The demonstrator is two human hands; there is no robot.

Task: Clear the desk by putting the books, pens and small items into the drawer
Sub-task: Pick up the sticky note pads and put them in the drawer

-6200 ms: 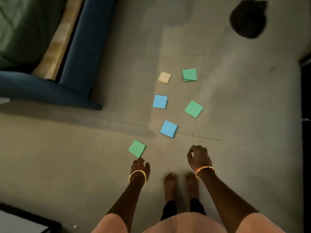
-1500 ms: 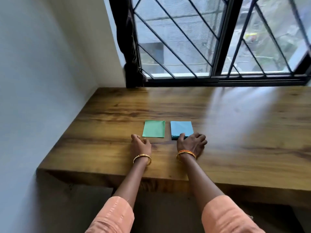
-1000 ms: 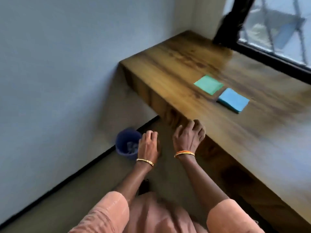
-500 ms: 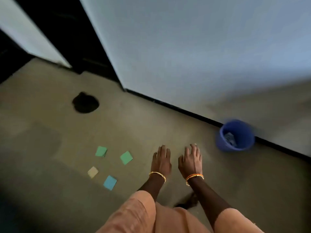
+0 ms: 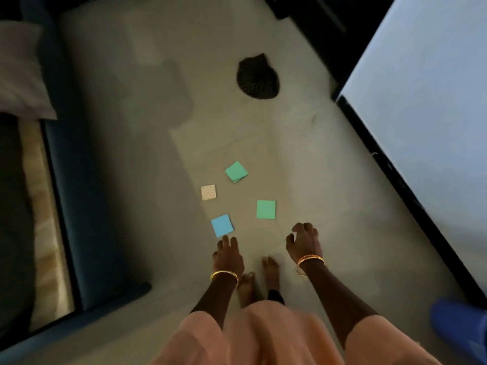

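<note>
Head view, looking straight down at the floor. I see four small paper squares lying flat on the tiles, all apart from one another, none on a counter. Taking the cluster's middle as the clock centre: far green square at 12, patterned cream square at 9, near green square at 4, blue square at 7. The far green one looks like two sheets stacked slightly askew; I cannot tell for certain.

Left hand reaches down with its fingers extended and relaxed, tips just short of the near edge of the blue square. Contact cannot be confirmed from this view. It holds nothing. A gold bangle sits on that wrist.

Right hand hangs over bare floor at 5 o'clock from the cluster, near the near green square but apart from it. Its fingers are loosely curled, empty. An orange-and-gold bangle is on that wrist.

Two bare feet stand between the forearms. Peach sleeves fill the lower frame.

Surroundings: a dark woven round object on the floor at 12, well beyond the squares. A blue bed frame runs along 9 o'clock. A pale wall with dark skirting runs along 3 o'clock. A blurred blue bucket sits at 4, at the frame edge.
</note>
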